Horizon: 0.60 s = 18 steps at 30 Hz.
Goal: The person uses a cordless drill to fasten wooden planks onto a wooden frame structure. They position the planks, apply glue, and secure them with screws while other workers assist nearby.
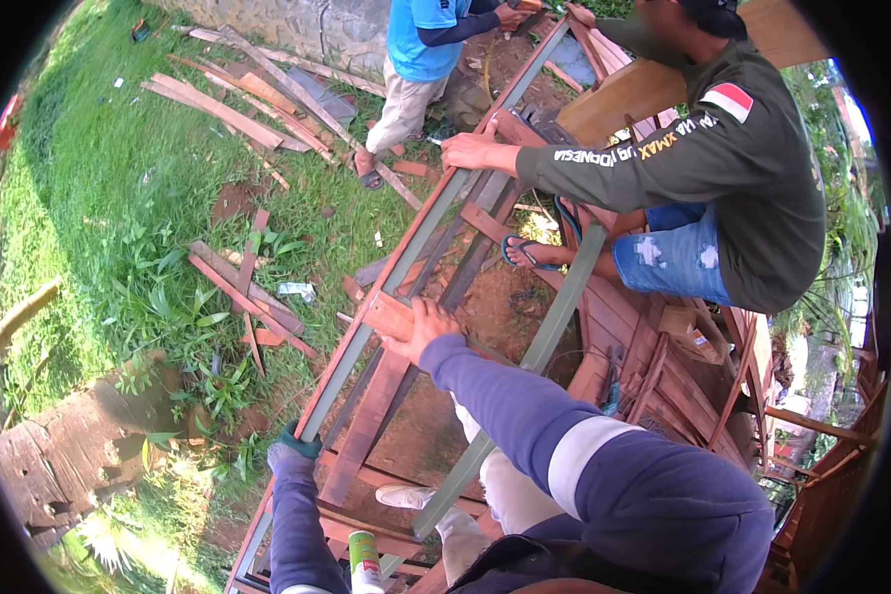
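Metal rail — gloved left hand clamped low, right hand higher.

Outdoor building site: grass, scrap planks

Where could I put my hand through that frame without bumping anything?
Between the two long grey rails there is an open gap showing bare dirt, just beyond the right hand on the reddish plank. It is crowded near the left hand, where planks cross, and by the co-worker's hand.
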Available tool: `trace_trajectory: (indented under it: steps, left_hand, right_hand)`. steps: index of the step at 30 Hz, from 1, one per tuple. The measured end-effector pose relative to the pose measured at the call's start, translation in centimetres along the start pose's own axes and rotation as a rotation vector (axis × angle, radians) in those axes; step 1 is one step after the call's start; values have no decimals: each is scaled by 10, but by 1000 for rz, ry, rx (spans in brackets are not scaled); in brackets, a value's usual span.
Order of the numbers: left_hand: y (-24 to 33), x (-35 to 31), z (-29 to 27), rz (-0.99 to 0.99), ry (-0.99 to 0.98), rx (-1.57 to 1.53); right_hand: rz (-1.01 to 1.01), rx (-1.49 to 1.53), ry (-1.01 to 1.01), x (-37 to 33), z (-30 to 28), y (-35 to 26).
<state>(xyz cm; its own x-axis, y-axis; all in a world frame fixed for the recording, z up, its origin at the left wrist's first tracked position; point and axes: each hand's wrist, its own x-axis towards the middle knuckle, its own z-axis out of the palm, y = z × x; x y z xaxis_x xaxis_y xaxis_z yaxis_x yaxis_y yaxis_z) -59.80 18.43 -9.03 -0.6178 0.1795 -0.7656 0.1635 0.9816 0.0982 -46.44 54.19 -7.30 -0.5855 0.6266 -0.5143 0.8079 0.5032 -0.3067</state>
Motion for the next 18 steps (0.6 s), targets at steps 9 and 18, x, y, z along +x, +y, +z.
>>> trace_trajectory:
  steps: [9, 18]
  left_hand:
    - [9, -6, -10, 35, 16, 11]
    - [1, 1, 0, 71, 93, -8]
  right_hand:
    - [-5, 7, -18, 1, -4, -1]
    - [11, -3, -32, 0, -9, -5]
